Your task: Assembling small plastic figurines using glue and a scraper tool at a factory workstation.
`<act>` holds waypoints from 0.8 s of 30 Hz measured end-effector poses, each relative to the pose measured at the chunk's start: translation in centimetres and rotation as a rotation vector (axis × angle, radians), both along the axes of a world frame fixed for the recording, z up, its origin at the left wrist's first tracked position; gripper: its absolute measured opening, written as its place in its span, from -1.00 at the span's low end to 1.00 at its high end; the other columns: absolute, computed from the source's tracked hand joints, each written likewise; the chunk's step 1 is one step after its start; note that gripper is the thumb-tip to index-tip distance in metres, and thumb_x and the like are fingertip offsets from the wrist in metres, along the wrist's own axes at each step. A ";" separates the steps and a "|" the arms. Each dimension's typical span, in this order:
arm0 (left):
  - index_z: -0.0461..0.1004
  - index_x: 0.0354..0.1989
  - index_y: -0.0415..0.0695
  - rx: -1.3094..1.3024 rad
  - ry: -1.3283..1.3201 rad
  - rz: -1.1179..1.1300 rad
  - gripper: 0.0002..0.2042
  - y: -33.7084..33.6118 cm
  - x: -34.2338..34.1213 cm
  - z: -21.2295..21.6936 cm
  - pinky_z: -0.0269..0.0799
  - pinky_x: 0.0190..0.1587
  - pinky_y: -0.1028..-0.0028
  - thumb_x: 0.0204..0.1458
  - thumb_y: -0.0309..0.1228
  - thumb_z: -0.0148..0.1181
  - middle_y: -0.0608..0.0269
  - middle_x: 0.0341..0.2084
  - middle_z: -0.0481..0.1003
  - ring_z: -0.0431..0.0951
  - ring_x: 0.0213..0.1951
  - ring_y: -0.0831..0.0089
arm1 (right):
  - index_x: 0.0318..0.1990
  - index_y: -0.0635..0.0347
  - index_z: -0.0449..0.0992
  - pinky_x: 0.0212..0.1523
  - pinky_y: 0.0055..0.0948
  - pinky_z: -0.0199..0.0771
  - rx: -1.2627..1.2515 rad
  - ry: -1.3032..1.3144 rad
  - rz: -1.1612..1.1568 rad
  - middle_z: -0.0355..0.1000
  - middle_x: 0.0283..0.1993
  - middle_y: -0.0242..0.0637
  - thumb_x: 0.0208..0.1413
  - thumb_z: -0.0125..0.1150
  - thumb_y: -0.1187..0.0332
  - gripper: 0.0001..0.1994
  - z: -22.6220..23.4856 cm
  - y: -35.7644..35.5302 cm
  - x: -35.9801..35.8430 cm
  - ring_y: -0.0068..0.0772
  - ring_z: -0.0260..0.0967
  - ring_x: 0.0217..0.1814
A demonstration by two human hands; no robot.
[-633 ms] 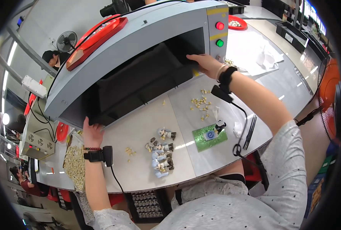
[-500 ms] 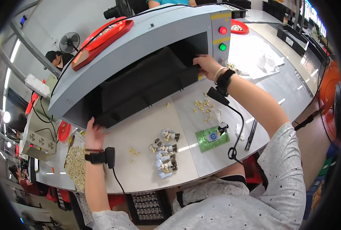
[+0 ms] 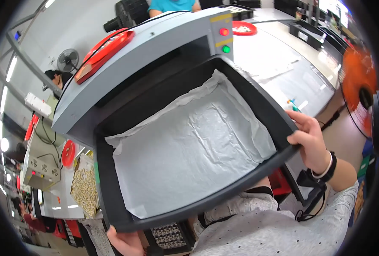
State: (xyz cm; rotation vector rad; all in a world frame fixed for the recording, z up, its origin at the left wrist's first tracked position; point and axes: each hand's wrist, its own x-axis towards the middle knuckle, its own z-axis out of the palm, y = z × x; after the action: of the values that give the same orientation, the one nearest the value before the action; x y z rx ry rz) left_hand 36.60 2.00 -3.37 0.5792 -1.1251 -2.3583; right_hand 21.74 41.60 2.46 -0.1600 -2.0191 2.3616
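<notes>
A large black rectangular tray (image 3: 283,149), lined with a crinkled translucent white sheet (image 3: 176,158), is held tilted in front of me over the table. My right hand (image 3: 309,138) grips its right near corner, thumb on the rim and fingers beneath. At the lower left, my left hand (image 3: 127,242) holds the near left corner, its fingers partly under the tray. Behind the tray stands a grey box-shaped machine (image 3: 80,100) with a wide dark opening, a lit red lamp and a lit green lamp. The tray hides the tabletop below it.
A red tray (image 3: 108,51) rests on top of the machine. Left of my tray is a box of small yellowish pieces (image 3: 85,185). A black tray of small figures (image 3: 169,235) sits low by my lap. An orange fan (image 3: 359,74) stands at the right.
The black tray has come out of the machine's opening toward me, its lined inside now showing. Both hands have drawn back to its near corners. The figurines on the table are now covered.
</notes>
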 end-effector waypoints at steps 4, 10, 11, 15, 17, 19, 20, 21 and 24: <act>0.30 -0.14 -0.35 0.020 0.151 -0.083 -0.61 4.6 2.6 -0.3 0.29 -0.14 0.26 -0.13 -0.34 -0.03 0.09 -0.23 0.42 0.40 -0.18 0.21 | -0.02 0.46 0.20 -0.30 -0.72 0.27 0.002 0.066 -0.188 0.37 -0.21 -0.20 -0.45 -0.16 0.66 -0.41 -1.8 5.1 8.0 -0.56 0.33 -0.28; 0.37 -0.22 -0.29 -0.220 0.635 -0.688 -0.65 6.2 0.5 -4.9 0.25 -0.07 0.20 -0.18 -0.32 0.06 0.02 -0.21 0.37 0.35 -0.14 0.08 | 0.05 0.36 0.14 -0.05 -0.60 0.19 0.170 0.192 -0.711 0.24 0.00 -0.23 -0.35 -0.14 0.65 -0.40 -7.3 12.8 21.9 -0.46 0.22 0.00; 0.38 -0.22 -0.29 -0.298 0.778 -0.788 -0.65 6.9 0.4 -5.1 0.25 -0.07 0.20 -0.20 -0.33 0.08 0.01 -0.18 0.35 0.33 -0.12 0.04 | 0.05 0.36 0.14 -0.05 -0.60 0.19 0.190 0.164 -0.773 0.24 0.00 -0.23 -0.35 -0.14 0.65 -0.40 -8.3 13.4 25.0 -0.46 0.22 0.00; 0.40 -0.23 -0.30 -0.521 1.455 -1.073 -0.64 23.3 -4.9 -2.9 0.24 -0.03 0.17 -0.26 -0.40 0.16 -0.06 -0.07 0.27 0.27 -0.04 -0.11 | -0.06 0.30 0.29 -0.06 -0.50 0.26 -0.069 -0.015 -1.104 0.33 -0.10 -0.26 -0.06 0.04 0.45 -0.66 -17.3 15.3 41.1 -0.40 0.29 -0.08; 0.19 0.03 -0.34 -0.443 1.371 -1.666 -0.39 29.7 -4.1 0.9 -0.09 0.13 0.16 -0.26 -0.39 0.23 -0.19 0.10 0.03 -0.04 0.16 -0.10 | -0.16 0.23 0.36 -0.07 -0.47 0.29 -0.352 -0.088 -1.271 0.38 -0.18 -0.29 -0.08 0.09 0.41 -0.72 -20.3 13.0 47.9 -0.37 0.32 -0.13; 0.03 0.12 -0.31 -0.576 1.275 -1.721 -0.29 33.2 -2.3 0.4 -0.19 0.16 0.24 -0.23 -0.33 0.22 -0.15 0.15 -0.07 -0.13 0.21 0.03 | -0.22 0.18 0.38 -0.08 -0.39 0.30 -0.389 -0.107 -1.543 0.38 -0.22 -0.30 -0.12 0.12 0.40 -0.75 -25.2 9.2 52.5 -0.35 0.33 -0.18; 0.03 0.12 -0.30 -0.597 1.234 -1.754 -0.31 33.7 -2.1 -0.3 -0.18 0.16 0.24 -0.21 -0.36 0.20 -0.12 0.15 -0.06 -0.11 0.21 0.06 | -0.23 0.18 0.38 -0.08 -0.37 0.29 -0.483 -0.082 -1.566 0.38 -0.22 -0.30 -0.13 0.11 0.40 -0.75 -29.1 7.7 56.2 -0.34 0.33 -0.18; 0.03 0.12 -0.29 -0.621 1.192 -1.787 -0.34 34.1 -1.9 -0.8 -0.17 0.16 0.25 -0.19 -0.40 0.18 -0.10 0.15 -0.05 -0.09 0.21 0.09 | -0.23 0.19 0.38 -0.07 -0.36 0.29 -0.579 -0.055 -1.585 0.38 -0.21 -0.30 -0.14 0.11 0.40 -0.75 -32.5 7.0 59.5 -0.32 0.33 -0.18; 0.13 0.06 -0.21 -0.494 0.789 -2.000 -0.48 32.8 -2.7 -2.6 -0.08 0.14 0.28 -0.15 -0.51 0.09 0.06 0.13 0.04 0.02 0.18 0.29 | -0.28 0.20 0.39 -0.10 -0.36 0.30 -0.613 -0.104 -1.611 0.40 -0.23 -0.31 -0.15 0.12 0.37 -0.77 -34.6 4.6 58.9 -0.29 0.33 -0.19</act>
State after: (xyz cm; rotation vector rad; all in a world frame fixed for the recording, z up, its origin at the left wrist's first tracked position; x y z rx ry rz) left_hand 33.85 34.84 -6.02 -2.4480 -1.9936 -2.4604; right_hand 80.64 46.24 -32.16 -1.2847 -0.4374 1.5812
